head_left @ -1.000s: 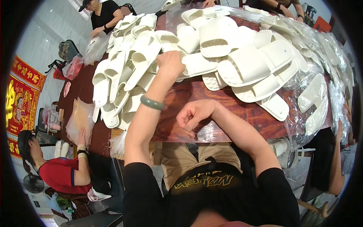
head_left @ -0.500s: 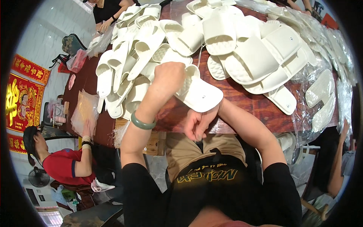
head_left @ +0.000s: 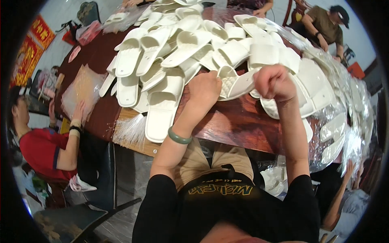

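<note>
Both my hands grip one white slipper (head_left: 237, 84) held sole-up just above the dark wooden table (head_left: 231, 123). My left hand (head_left: 205, 90), with a green bangle on its wrist, closes on the slipper's left end. My right hand (head_left: 273, 82) is fisted around its right end. A large heap of white slippers (head_left: 182, 48) lies right behind my hands and spreads across the table. One slipper (head_left: 161, 111) lies near the table's front edge, left of my left forearm.
A person in a red shirt (head_left: 44, 150) sits at the left with a hand on a clear plastic bag (head_left: 83, 91). Crinkled clear plastic bags (head_left: 348, 121) hang along the table's right side. Another person (head_left: 324, 26) sits at the far right.
My left hand has drawn a slipper back from the heap, and my right hand has come up from the table edge to grip its other end. The view has shifted.
</note>
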A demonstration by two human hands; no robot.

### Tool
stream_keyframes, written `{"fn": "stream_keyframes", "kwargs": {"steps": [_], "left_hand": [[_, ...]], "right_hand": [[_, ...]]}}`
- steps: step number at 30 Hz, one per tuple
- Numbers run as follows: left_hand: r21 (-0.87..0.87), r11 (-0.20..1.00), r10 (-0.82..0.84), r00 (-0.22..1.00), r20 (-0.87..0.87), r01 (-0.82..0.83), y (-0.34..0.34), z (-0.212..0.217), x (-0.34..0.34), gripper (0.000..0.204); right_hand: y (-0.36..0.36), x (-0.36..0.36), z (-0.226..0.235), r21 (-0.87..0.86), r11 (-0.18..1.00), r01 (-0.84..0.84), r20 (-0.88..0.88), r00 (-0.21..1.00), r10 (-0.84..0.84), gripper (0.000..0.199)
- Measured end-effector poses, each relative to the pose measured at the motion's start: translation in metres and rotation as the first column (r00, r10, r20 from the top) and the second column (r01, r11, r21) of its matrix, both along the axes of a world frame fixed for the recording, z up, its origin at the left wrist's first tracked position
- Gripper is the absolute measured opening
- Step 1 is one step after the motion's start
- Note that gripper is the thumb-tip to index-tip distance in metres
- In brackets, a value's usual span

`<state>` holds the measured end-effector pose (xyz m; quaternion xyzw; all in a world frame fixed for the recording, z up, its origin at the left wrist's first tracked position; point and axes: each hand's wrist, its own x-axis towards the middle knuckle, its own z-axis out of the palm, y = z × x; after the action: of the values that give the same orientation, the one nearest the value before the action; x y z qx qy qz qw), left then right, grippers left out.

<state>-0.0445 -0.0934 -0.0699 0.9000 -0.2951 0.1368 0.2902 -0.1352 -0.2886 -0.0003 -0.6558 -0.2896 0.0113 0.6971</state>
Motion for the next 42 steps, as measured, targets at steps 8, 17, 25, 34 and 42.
{"fn": "stream_keyframes", "kwargs": {"steps": [8, 17, 25, 34, 42], "left_hand": [[-0.027, 0.999, -0.017, 1.0, -0.004, 0.017, 0.0, -0.013, 0.01, 0.019], [-0.069, 0.997, -0.044, 0.999, 0.017, 0.045, 0.011, -0.059, 0.002, 0.037], [-0.126, 0.988, -0.078, 0.994, 0.077, 0.088, 0.013, -0.06, 0.0, 0.033], [-0.158, 0.97, -0.074, 0.841, 0.536, 0.186, 0.044, -0.031, -0.025, 0.033], [-0.296, 0.93, -0.04, 0.859, 0.51, 0.219, 0.075, -0.032, -0.043, 0.042]], "right_hand": [[-0.015, 0.1, 0.03, -0.325, 0.84, 0.434, -0.332, 0.78, -0.531, 0.034], [-0.044, 0.147, -0.073, -0.806, 0.042, 0.59, 0.464, 0.675, -0.573, 0.035], [-0.037, 0.109, -0.032, -0.353, 0.652, 0.671, -0.261, 0.599, -0.757, 0.02], [0.027, 0.047, -0.013, 0.115, 0.829, 0.547, -0.423, 0.782, -0.458, 0.018], [0.101, -0.02, -0.028, 0.427, 0.742, 0.517, -0.758, 0.652, -0.018, 0.027]]}}
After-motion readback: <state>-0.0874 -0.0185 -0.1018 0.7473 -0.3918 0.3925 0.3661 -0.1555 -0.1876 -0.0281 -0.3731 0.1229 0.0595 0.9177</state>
